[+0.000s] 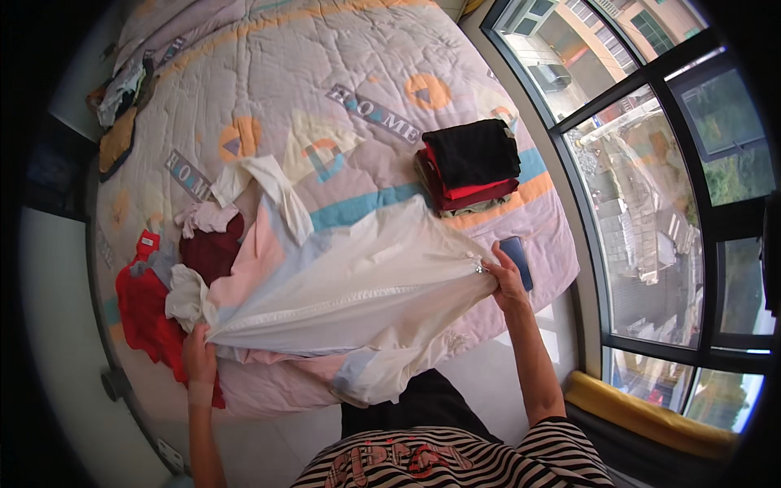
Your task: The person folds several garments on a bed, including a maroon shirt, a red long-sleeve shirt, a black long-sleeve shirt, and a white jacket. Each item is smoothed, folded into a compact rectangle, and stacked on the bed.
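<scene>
A thin white jacket-like garment [350,268] with pink and light blue panels is stretched across the near edge of the bed. My left hand [199,355] is closed on its left end, close to a bunched white part. At the other end, my right hand [506,276] pinches the cloth beside a small shiny piece. A seam or closure runs taut between both hands. One sleeve [281,191] lies bent on the bed, and the near side of the garment hangs over the edge. Red clothing [146,297] lies beside my left hand.
A folded stack of clothes [472,159], black on top, sits at the right of the bed [350,49]. A dark blue phone-like object [516,260] lies by my right hand. Maroon cloth [213,250] lies at the left. Large windows [643,203] line the right side.
</scene>
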Available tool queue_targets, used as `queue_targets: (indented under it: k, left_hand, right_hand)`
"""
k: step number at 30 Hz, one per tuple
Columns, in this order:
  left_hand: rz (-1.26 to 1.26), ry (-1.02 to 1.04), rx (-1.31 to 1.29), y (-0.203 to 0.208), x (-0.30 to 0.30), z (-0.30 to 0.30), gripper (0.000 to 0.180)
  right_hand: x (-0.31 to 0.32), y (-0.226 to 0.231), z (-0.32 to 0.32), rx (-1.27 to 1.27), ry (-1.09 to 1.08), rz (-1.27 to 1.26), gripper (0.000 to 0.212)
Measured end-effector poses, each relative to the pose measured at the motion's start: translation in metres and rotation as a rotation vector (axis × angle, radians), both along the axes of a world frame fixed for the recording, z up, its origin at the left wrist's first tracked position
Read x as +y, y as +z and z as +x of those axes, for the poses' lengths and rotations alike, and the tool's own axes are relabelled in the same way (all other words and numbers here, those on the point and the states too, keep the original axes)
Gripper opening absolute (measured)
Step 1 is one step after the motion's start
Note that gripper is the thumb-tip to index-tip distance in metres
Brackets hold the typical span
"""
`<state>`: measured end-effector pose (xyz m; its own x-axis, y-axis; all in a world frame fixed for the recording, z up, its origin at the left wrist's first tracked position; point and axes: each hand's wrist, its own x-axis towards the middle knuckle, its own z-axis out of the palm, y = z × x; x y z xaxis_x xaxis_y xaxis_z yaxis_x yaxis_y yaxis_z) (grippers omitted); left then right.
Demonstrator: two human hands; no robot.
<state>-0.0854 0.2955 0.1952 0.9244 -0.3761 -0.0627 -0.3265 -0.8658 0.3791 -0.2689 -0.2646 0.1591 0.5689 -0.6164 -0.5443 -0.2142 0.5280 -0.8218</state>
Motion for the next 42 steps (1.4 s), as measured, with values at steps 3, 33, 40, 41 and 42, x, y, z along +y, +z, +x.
queue_targets:
  k: [3,33,40,41,42]
  left_hand:
    - [0.08,0.031,-0.089,0.058,0.006,-0.014,0.032]
    - [0.153,0.321,-0.889,0.308,0.038,-0.056,0.025]
    - [0.036,0.345,-0.494,0.154,0.013,-0.028,0.025]
    - [0.064,0.359,-0.426,0.127,0.002,-0.034,0.025]
    - [0.026,0.292,-0.432,0.096,0.003,-0.043,0.026]
  right_hand:
    - [0.009,0.039,0.008,-0.127,0.083,-0.012,0.031]
    - [-0.01,0.308,0.044,-0.698,0.628,-0.924,0.026]
    - [0.023,0.34,0.036,-0.586,0.328,-1.393,0.018]
    - [0.028,0.346,0.038,-0.576,0.301,-1.405,0.02]
    - [0.04,0.346,0.043,-0.556,0.259,-1.423,0.021]
